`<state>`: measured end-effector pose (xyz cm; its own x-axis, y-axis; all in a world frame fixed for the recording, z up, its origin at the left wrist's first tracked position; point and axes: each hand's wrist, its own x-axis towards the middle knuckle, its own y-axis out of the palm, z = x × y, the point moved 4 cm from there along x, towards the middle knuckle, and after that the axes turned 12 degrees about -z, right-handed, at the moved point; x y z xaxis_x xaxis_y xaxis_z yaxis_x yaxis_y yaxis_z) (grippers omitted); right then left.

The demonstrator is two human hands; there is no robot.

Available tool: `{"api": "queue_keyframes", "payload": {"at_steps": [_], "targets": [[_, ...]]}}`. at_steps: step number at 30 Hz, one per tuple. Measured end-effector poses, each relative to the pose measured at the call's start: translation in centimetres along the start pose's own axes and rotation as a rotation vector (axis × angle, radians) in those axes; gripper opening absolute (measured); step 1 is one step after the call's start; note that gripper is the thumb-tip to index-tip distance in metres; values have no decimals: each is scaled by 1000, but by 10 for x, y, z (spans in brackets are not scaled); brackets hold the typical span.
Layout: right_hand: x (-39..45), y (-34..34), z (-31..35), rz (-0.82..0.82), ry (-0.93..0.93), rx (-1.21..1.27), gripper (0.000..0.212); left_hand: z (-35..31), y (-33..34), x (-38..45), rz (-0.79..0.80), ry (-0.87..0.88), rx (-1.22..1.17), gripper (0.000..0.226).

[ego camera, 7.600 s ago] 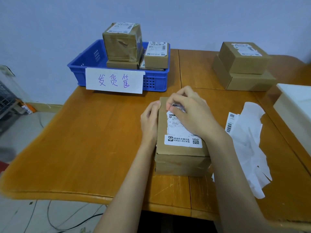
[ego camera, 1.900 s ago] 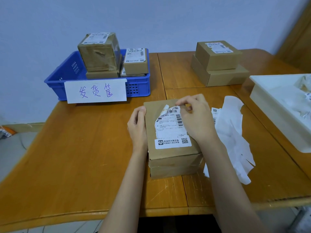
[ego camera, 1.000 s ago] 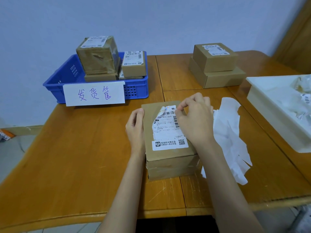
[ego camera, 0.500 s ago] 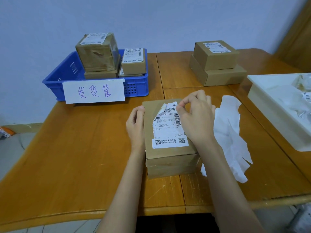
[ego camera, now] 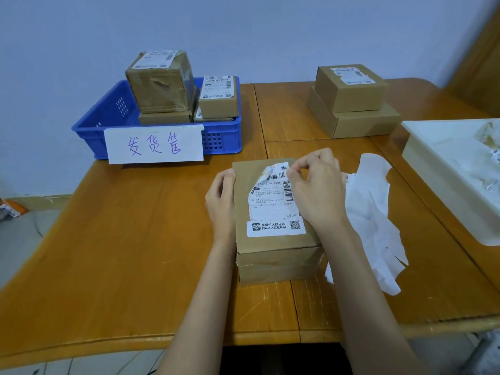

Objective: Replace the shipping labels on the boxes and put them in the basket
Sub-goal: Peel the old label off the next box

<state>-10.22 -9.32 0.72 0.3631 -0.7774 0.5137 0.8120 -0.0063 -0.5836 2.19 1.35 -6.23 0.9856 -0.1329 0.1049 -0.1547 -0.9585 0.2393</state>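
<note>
- The box [ego camera: 276, 212] lies on the bench [ego camera: 121, 239]; the left hand [ego camera: 221, 201] presses its side with straight fingers.
- The right hand [ego camera: 316, 190] pinches the old label [ego camera: 273, 204], half peeled.
- Next probably: a slow, low pull, so the label does not tear.

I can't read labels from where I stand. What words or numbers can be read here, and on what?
"发货筐": handwritten on the paper sign on the blue basket.
"050-V05-220": on the torn label of the front box.
"买低价大牌正品 扫码进入百亿补贴": on that label's bottom strip.
Finer print there, and the labels on the basket's boxes and the far stack, are too small to read.
</note>
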Motion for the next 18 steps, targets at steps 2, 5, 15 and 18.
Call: {"api": "queue_keyframes", "payload": {"at_steps": [2,5,15,18], "targets": [[1,-6,4,-79,51,152,4,1,-1,0,4,-5,-4,30],[5,-14,13,-162,-23,109,17,1,-2,0,-21,-10,-3,28],[-1,0,9,59,20,80,8,0,-2,-1,-57,-6,9,22],[-1,0,6,34,59,117,9,2,-2,-1,-51,-8,5,21]]}}
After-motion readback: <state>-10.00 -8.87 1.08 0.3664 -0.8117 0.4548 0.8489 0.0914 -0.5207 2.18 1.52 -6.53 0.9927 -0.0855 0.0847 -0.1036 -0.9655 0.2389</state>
